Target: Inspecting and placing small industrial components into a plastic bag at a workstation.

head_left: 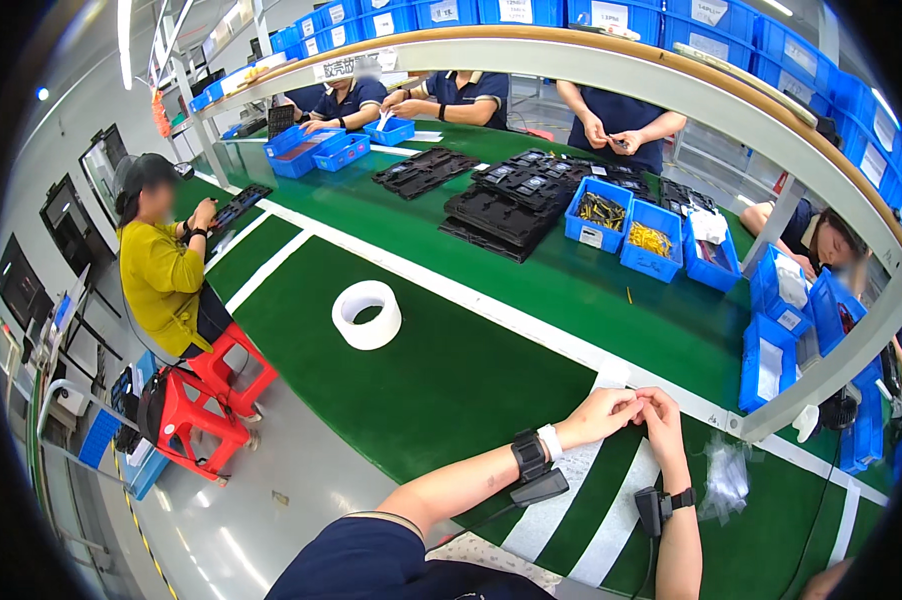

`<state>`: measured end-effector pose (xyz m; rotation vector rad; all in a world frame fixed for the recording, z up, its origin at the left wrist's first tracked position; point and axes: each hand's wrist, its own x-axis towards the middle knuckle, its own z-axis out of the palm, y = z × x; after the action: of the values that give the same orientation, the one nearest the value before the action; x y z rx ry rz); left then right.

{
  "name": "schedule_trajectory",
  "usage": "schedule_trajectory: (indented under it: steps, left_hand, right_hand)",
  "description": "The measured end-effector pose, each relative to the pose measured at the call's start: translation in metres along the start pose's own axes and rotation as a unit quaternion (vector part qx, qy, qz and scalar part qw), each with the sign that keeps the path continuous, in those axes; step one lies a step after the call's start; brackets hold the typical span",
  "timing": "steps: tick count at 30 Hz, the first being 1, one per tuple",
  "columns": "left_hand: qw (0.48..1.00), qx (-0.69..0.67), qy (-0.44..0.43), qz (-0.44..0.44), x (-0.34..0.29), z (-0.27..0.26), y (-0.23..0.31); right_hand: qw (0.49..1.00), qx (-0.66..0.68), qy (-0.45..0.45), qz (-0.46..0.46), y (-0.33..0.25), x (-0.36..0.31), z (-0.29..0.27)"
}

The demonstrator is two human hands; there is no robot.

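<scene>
My left hand (603, 414) and right hand (661, 408) meet at the fingertips over the counter (471, 400); I cannot tell the grip's opening or contents. I should keep both steady, clear of the transparent plastic film (726, 482) at right.

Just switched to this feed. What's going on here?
The person's left hand and right hand meet at the fingertips over the green table; anything pinched between them is too small to make out. A white roll sits off to the left, and some crumpled clear plastic lies to the right. Farther back are stacked black trays and blue bins, with other people around the table.
</scene>
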<state>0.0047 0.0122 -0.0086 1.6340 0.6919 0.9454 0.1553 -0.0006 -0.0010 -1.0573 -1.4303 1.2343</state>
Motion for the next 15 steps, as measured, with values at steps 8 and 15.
schedule_trajectory:
  steps: [8, 15]
  left_hand:
    - [1.000, -0.016, 0.000, 0.005, -0.002, 0.000, 0.002]
    - [1.000, -0.014, 0.004, 0.003, -0.003, 0.000, 0.009]
  right_hand:
    - [1.000, -0.009, -0.007, 0.001, -0.004, -0.001, 0.003]
    - [1.000, 0.000, -0.004, 0.005, -0.005, -0.002, 0.003]
